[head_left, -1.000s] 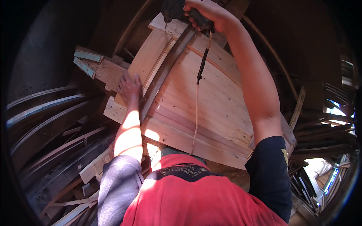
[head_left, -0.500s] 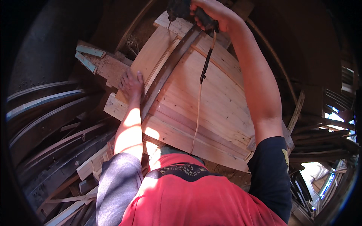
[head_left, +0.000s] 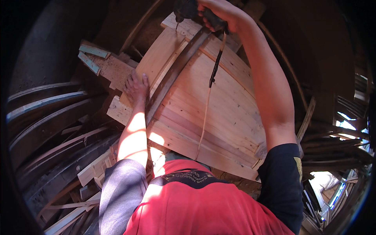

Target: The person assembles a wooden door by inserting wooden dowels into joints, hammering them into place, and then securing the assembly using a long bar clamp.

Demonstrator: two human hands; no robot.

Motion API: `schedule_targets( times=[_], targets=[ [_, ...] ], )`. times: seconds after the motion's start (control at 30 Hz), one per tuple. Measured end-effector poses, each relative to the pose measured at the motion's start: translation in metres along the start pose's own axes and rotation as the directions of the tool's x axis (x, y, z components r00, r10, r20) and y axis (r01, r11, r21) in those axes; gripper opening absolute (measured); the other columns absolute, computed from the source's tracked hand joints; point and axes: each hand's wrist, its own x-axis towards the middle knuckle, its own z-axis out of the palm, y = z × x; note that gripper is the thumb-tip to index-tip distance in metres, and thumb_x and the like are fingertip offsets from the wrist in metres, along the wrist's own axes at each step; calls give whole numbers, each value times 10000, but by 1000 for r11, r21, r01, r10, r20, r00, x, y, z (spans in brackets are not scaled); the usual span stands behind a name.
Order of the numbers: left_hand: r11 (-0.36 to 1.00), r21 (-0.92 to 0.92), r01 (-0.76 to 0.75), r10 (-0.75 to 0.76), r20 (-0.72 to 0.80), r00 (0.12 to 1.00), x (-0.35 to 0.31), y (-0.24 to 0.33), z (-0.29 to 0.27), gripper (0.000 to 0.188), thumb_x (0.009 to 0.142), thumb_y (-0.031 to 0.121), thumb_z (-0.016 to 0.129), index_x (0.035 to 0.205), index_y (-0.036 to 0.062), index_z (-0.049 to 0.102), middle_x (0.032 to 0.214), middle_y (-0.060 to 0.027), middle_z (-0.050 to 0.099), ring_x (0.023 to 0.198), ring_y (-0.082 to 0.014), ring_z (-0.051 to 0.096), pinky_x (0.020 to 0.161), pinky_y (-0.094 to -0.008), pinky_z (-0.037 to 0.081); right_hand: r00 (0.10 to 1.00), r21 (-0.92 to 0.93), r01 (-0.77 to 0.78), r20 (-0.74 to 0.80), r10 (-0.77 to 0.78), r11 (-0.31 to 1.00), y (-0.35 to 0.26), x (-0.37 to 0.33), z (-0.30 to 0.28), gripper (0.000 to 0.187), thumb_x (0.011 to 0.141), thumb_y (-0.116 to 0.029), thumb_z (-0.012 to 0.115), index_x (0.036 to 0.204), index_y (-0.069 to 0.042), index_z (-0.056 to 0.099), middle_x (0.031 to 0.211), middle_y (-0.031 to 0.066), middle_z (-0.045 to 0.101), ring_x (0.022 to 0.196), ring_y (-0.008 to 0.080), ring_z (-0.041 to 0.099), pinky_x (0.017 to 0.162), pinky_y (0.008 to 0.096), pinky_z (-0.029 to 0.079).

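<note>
Right hand (head_left: 230,16) curled around black pistol-shaped corded drill (head_left: 186,8); left hand (head_left: 136,87), fingers spread, lay on pale planked wooden panel (head_left: 211,90) stretching between hands. Bit (head_left: 176,27) barely shifted, suggesting steady drilling.

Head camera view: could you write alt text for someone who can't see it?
A person's right hand holds a black corded drill at the far end of a wooden panel, while the left hand rests on its left side.

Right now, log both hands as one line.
left hand: resting on pale flat wooden board | right hand: gripping black corded power drill | thin metal bit: at board's far end, contact unclear
</note>
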Motion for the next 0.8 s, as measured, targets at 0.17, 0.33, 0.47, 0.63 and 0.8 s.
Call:
schedule_targets(
  times=[0.17,0.33,0.47,0.63,0.8],
  targets=[
    [1000,19,-20,21,-19,1000,-1,-3,3,563,948,467,491,1362,85,507,1269,-175,589,1174,-353,545,1000,-528,384,999,-4,-14,36,14,1000,7,6,-1,213,848,-290,583,837,-78,577,683,49,548,535,186,566,475,359,439],
    [999,22,-23,23,-14,1000,1,2,1,546,951,460,494,1347,85,511,1263,-172,587,1169,-352,546,997,-531,387,998,45,-31,57,28,998,12,8,-8,216,847,-305,582,839,-89,581,672,35,549,535,182,561,476,350,420],
    [999,40,-19,20,-21,1000,-1,-2,3,539,955,454,493,1349,86,508,1262,-168,588,1174,-345,544,996,-530,387,997,-29,7,74,-5,1000,5,-2,-2,212,841,-302,603,816,-92,597,676,31,554,533,169,552,477,340,422],
    [999,33,-43,44,-32,999,0,-2,5,548,959,455,490,1363,84,500,1281,-165,582,1203,-331,530,1001,-517,383,997,-118,16,82,-6,993,29,26,-2,271,830,-348,626,854,-82,583,737,52,590,611,146,599,503,305,493],
    [999,38,-6,6,14,1000,1,3,2,548,960,453,489,1365,85,499,1286,-168,579,1218,-330,523,1015,-509,377,995,-143,7,104,8,990,30,33,-5,262,822,-349,617,822,-91,576,731,51,584,573,148,589,500,307,489]
  ],
)
